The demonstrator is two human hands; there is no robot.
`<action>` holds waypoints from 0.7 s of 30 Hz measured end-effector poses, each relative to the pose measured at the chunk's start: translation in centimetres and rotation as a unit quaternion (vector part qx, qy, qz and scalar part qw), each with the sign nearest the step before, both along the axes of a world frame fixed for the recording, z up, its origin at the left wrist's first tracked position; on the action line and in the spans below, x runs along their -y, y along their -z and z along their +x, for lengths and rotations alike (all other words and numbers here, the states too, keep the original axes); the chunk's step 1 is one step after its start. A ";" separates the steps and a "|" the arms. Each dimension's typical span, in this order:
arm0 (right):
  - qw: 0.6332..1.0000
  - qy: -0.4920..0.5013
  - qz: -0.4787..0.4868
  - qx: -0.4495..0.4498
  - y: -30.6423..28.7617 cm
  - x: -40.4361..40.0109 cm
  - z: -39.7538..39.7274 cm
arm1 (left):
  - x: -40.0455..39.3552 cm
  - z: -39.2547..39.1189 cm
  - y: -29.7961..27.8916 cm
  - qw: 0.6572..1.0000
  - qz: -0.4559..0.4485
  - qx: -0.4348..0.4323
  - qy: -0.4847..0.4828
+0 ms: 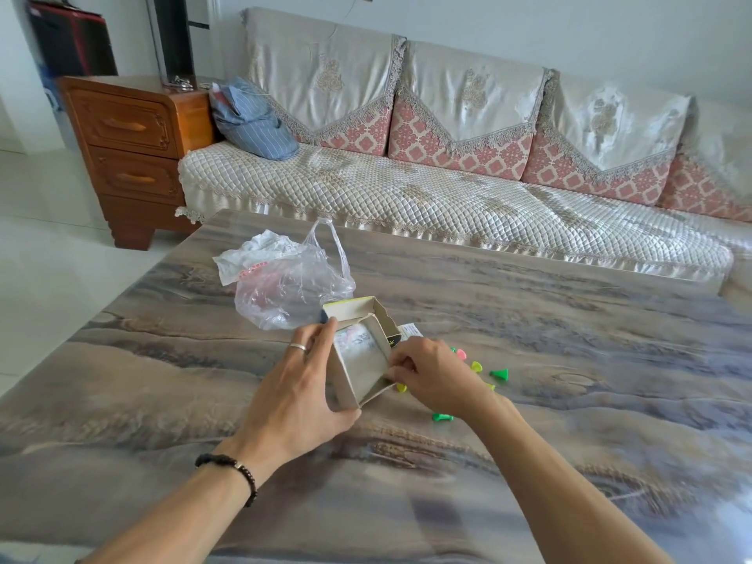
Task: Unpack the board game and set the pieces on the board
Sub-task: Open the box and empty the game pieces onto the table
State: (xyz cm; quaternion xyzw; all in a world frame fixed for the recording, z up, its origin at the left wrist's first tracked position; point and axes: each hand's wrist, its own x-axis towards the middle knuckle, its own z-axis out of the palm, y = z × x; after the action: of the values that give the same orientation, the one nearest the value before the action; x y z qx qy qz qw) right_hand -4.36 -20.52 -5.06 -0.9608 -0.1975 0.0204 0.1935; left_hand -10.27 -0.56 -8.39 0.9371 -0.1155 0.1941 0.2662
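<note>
The left hand [299, 384] grips the open game box [360, 352] mid-counter [569, 360], fingers [321, 339] curled on its left wall. The right hand [431, 376] has its fingers [401, 366] pinching the box's right rim, with game pieces [499, 374] just beyond.

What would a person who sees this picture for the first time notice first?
First the two hands at the middle of the table: the left hand holds a small open cardboard box tilted on its side, and the right hand pinches its near edge. Next, the bright green, yellow and pink game pieces scattered on the table right of the box. Behind the box lies a crumpled clear plastic bag.
</note>
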 end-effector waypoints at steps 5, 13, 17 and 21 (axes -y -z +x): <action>0.996 0.079 0.037 0.025 0.4 2.3 0.6 | -0.2 -0.3 0.0 1.000 -0.004 -0.018 -0.014; 0.995 0.041 0.024 0.092 -0.2 0.9 -0.3 | -0.4 -0.7 0.0 1.000 -0.015 -0.021 -0.014; 0.995 -0.053 0.031 0.081 -1.2 -2.9 -1.8 | 0.0 -1.0 -0.1 0.998 -0.049 -0.008 0.028; 0.997 -0.069 0.016 0.026 -0.8 -4.1 -1.7 | -0.6 -1.3 -0.3 0.995 -0.089 -0.004 0.053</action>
State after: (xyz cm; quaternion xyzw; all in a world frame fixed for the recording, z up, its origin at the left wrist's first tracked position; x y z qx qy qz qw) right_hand -6.03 -16.47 -4.31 -0.9419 -0.2687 0.0057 0.2016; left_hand -11.60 0.00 -8.05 0.9028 -0.1459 0.1860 0.3592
